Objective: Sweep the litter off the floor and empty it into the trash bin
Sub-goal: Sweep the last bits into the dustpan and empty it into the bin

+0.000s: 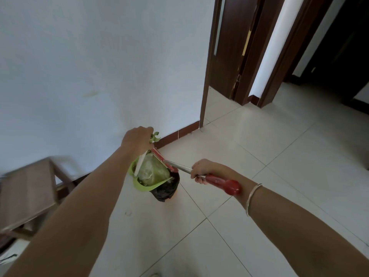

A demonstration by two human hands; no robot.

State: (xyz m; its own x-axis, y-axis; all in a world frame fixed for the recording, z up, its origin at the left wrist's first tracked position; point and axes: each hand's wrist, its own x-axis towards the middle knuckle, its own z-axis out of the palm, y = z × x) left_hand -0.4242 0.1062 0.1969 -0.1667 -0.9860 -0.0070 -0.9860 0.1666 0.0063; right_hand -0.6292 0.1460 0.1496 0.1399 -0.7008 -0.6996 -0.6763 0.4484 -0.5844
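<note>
— Pale floor tiles (219, 246) stretch out from underfoot. What comes first on them?
— A wooden stool (28, 192), low on the left. Then the right hand (201, 170), fingers wrapped round the broom (219, 181) where its metal shaft meets the red grip.
— And the litter?
— It is a crumpled, pale green wad (153, 170) lying in the green dustpan (143, 186). The pan is tilted at the mouth of the trash bin (165, 191), a small one lined with a black bag. The broom's red head sits at the pan's upper edge, touching the wad or just beside it; I cannot tell which.
— The left hand?
— The left hand (137, 139) is closed round the top of the dustpan's handle. Only its back shows, so the fingers themselves are hidden.
— So the sweeping looks done?
— Judging by the loaded pan, yes. This is the emptying step, and the wad has not yet dropped.
— What does the next move need?
— A steeper tilt from the left hand, with the pan's lip over the bin's mouth, and perhaps a push from the broom. A light wad may catch on the rim.
— And behind?
— Brown skirting (179, 134) and a white wall (79, 66) just beyond the bin, then dark door frames (229, 56) farther right.
</note>
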